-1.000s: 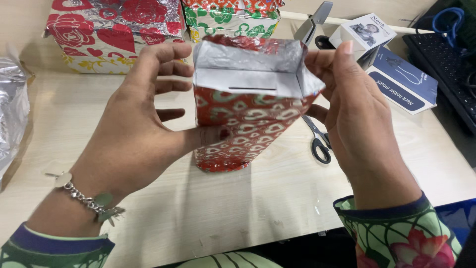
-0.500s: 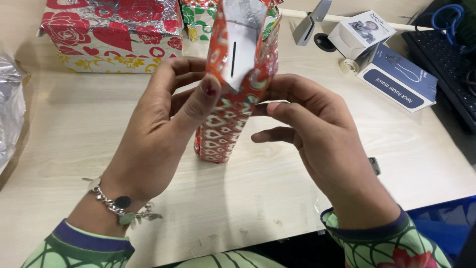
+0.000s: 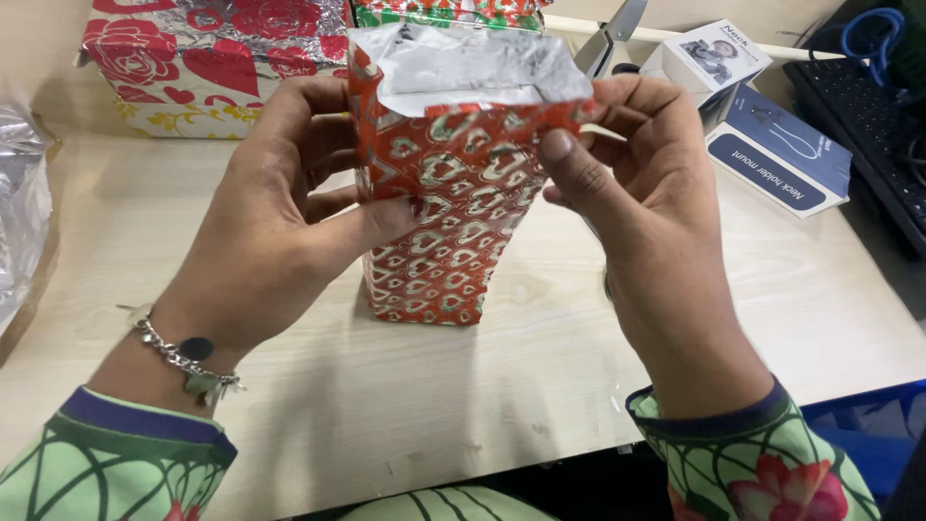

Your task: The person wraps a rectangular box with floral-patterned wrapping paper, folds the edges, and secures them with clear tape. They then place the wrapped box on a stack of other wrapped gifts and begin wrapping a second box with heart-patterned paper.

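A tall box wrapped in red paper with silver hearts stands upright on the pale wooden table. Its top is unsealed, and the silver inside of the wrap sticks up above it. My left hand grips the box's left side, thumb pressed across the front. My right hand holds the upper right corner, thumb on the folded paper edge, with a small pale strip pinched at the fingertips.
A rose-patterned wrapped box and a green-and-red wrapped box sit at the back. White and blue product cartons lie at the right, a black keyboard beyond them. Crumpled silver foil lies at the left edge.
The box has turned from its narrow side back to its broad front facing me. Both hands shifted to its upper corners, and the paper top spread open wide.
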